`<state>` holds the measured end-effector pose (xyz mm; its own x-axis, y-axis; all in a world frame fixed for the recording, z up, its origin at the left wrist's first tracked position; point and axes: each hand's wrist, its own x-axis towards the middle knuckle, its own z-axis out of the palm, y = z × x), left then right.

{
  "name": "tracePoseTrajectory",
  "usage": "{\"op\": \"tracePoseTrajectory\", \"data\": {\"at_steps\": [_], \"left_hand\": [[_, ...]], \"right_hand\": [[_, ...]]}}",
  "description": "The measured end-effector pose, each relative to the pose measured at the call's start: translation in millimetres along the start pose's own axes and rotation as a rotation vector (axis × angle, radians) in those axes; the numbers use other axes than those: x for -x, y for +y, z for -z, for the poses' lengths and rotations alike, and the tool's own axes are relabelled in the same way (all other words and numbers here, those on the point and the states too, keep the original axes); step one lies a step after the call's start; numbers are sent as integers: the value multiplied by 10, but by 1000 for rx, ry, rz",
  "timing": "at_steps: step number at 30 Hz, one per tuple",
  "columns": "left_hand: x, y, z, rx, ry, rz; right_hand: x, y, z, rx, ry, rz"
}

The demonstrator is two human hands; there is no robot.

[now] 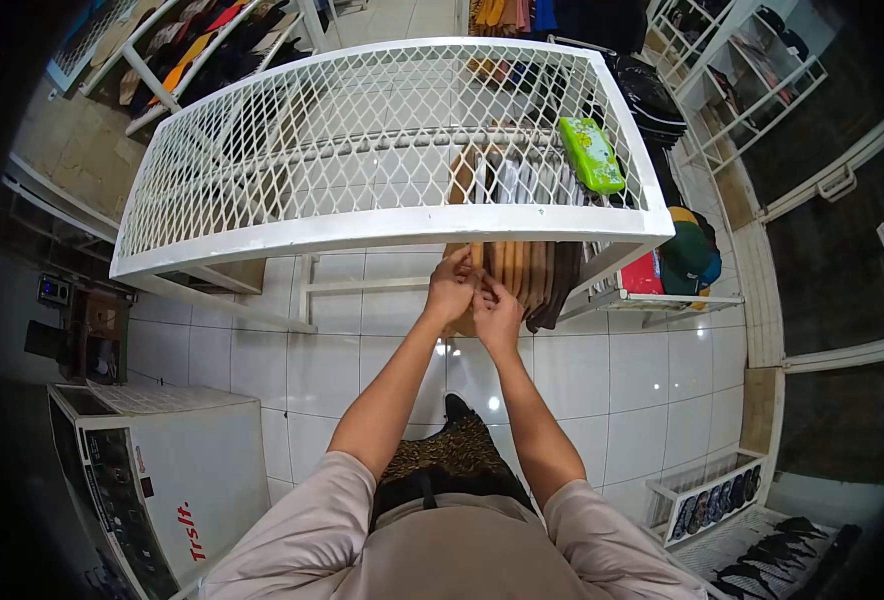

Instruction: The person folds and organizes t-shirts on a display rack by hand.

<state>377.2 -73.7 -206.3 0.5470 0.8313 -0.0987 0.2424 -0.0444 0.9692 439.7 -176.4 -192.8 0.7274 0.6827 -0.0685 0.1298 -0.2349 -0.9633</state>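
Several tan to dark brown garments [532, 270] hang in a row under the white mesh-topped rack. At the left end of the row, my left hand [451, 287] is closed, its fingers pinching the front tan garment [459, 322]. Close beside it, slightly lower and to the right, my right hand [497, 313] has its fingertips pressed together on the same garment. Fingertips of both hands nearly meet, and the small part between them is too small to make out. My hands partly cover the cloth.
The white mesh rack top [362, 140] spans the space ahead, with a green wipes pack [593, 155] on it. To the right, caps [690, 250] sit on a low shelf. A white box [177, 480] stands lower left. A sandal rack [717, 500] is lower right.
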Motion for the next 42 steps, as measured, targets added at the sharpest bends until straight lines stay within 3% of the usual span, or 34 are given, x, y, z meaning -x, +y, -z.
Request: {"op": "tracePoseTrajectory", "data": {"at_steps": [1,6,11,14,16,24,26,28,29,33,35,39,41,42], "left_hand": [[38,11,-35,12,46,-5],[-16,-63,-123,-19,99,-74],[-82,-5,-166,145,-29,4],[-121,-9,-115,30,-140,-72],[-103,-79,-210,54,-91,-76],[6,-46,-145,-184,-70,-82],[157,89,-199,-190,-2,-118],[339,130,-300,-112,219,-33],[360,36,-422,17,300,-89],[421,141,-442,-13,278,-88],[430,74,-328,-335,167,-95],[791,-224,-215,-517,177,-254],[1138,-79,-108,-277,-140,42],[1198,-50,-67,-279,-157,35]], "right_hand": [[6,4,-18,-48,81,115],[30,-6,114,178,193,166],[3,78,182,234,186,241],[-25,94,266,269,151,239],[-14,141,294,349,218,324],[88,181,365,356,113,213],[42,215,413,347,132,223],[31,244,461,545,334,439],[38,239,483,545,281,367],[37,324,504,492,176,389],[114,303,533,501,139,364],[487,275,596,400,109,331],[757,223,696,310,31,160],[931,189,756,255,18,106]]}}
